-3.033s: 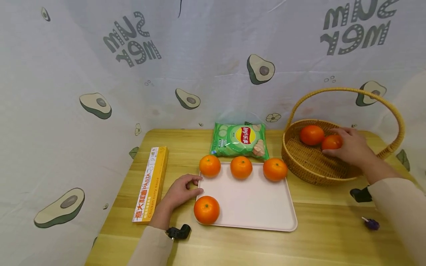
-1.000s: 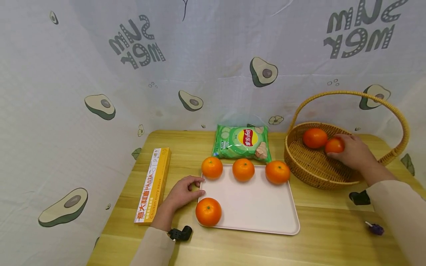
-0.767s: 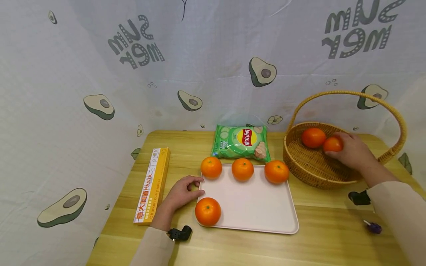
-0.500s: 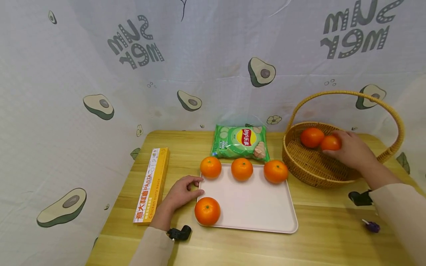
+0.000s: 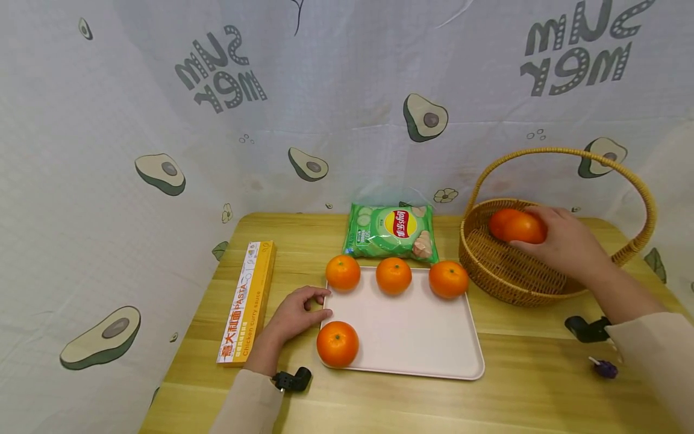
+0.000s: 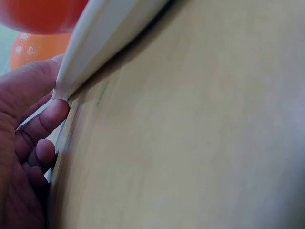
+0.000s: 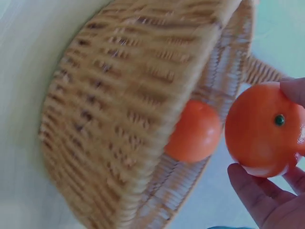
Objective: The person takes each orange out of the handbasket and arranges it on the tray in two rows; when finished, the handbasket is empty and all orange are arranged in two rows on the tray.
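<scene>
My right hand (image 5: 569, 247) grips an orange (image 5: 525, 228) above the wicker basket (image 5: 501, 286), thumb and fingers around its sides. In the right wrist view that orange (image 7: 257, 129) shows a small green stem end and is raised beside the basket's rim. A second orange (image 7: 195, 131) lies inside the basket, partly covered by the held one in the head view. My left hand (image 5: 297, 313) pinches the left edge of the pale tray (image 5: 412, 325) between thumb and fingers. Along the tray's back edge sit three oranges (image 5: 393, 276), and another orange (image 5: 337, 343) occupies its front left corner.
Behind the tray lies a green chip bag (image 5: 390, 232). A yellow and white pasta box (image 5: 246, 301) is left of my left hand. The basket's tall handle (image 5: 564, 152) arches over it. A small purple item (image 5: 604, 367) lies near my right sleeve.
My right hand has lifted the orange off the basket's floor and moved slightly left with it, so it now overlaps the other orange in the head view. The left hand stays at the tray.
</scene>
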{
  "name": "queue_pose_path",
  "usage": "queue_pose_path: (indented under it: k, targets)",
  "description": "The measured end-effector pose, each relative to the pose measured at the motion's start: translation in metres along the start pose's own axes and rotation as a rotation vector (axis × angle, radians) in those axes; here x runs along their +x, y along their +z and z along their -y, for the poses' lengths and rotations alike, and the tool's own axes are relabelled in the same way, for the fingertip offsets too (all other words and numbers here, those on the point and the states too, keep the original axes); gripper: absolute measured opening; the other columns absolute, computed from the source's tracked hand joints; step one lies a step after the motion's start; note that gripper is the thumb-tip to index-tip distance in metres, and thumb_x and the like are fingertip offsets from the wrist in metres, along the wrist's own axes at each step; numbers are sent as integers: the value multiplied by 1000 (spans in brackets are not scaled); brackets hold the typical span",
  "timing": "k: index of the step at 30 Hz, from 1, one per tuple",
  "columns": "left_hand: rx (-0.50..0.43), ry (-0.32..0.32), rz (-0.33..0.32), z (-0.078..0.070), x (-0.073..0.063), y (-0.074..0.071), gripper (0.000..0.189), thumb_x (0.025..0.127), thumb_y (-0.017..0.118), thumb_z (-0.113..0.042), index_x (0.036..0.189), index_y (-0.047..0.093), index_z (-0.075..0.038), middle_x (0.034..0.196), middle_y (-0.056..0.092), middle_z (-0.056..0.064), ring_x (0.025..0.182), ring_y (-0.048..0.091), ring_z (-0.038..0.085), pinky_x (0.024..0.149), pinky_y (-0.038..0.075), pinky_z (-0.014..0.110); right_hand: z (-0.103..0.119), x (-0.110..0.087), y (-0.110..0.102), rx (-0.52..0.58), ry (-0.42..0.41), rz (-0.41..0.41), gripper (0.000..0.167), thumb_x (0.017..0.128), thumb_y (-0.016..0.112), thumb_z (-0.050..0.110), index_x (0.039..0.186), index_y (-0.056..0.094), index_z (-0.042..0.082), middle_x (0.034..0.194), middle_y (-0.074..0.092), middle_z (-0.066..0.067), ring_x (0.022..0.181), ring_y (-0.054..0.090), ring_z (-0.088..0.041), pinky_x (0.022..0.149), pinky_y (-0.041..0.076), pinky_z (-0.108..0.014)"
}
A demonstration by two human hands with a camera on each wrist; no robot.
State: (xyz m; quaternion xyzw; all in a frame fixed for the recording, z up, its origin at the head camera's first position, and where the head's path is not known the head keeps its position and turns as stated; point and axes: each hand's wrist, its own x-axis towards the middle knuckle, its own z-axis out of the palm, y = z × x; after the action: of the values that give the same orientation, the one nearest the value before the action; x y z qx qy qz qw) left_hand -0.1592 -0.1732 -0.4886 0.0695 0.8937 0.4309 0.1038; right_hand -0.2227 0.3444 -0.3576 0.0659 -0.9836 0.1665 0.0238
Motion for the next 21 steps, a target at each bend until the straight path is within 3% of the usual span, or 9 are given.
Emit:
queue_pose_path:
  k: [8,21]
  targets:
    - [-2,1,0,0,0,0,35,87,81,-31,120,73,-25,103,64,-5,85,49,16,74,40,27,27,-9,-1,43,-30,-32,90,87,78,49,151,38,-1,147,35,-39,123,40,-59,92,39,-78]
    - [-4,12,-4,0,0,1,35,87,81,-30,120,73,-25,103,65,-5,84,50,15,73,40,25,65,-23,9,191,-131,-107,79,82,85,23,143,42,-2,140,42,-31,117,47,-51,91,44,-75]
